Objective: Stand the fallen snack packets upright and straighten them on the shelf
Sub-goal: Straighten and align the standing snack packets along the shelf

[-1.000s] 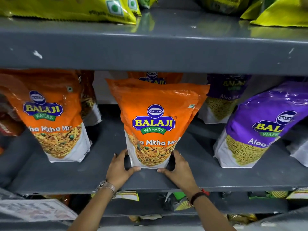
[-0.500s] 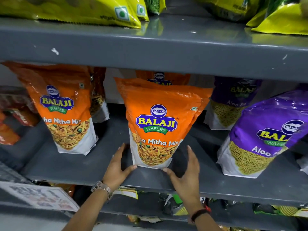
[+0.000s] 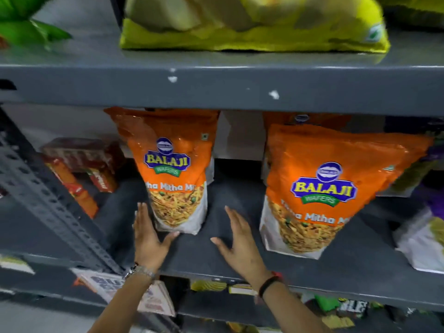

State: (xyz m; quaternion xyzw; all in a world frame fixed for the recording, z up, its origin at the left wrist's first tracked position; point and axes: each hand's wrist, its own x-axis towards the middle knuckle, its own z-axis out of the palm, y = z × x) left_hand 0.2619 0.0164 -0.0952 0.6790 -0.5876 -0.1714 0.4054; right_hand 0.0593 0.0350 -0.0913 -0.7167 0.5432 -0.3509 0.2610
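Observation:
Two orange Balaji snack packets stand upright on the grey middle shelf (image 3: 240, 265). The left orange packet (image 3: 175, 174) stands at centre left; my left hand (image 3: 149, 239) lies open against its lower left corner, thumb touching its base. My right hand (image 3: 240, 243) is open on the bare shelf between the two packets, touching neither. The right orange packet (image 3: 324, 188) stands at centre right, leaning slightly. Another orange packet (image 3: 302, 117) shows behind it. A purple packet (image 3: 430, 236) is cut off at the right edge.
A yellow-green packet (image 3: 252, 27) lies flat on the upper shelf, with a green packet (image 3: 21, 27) at top left. Red and orange boxes (image 3: 79, 164) sit at the far left behind a perforated grey upright (image 3: 48, 212). More packets and papers fill the shelf below.
Both hands have let go of the right orange packet and moved left to the left orange packet. The view has swung left and is blurred.

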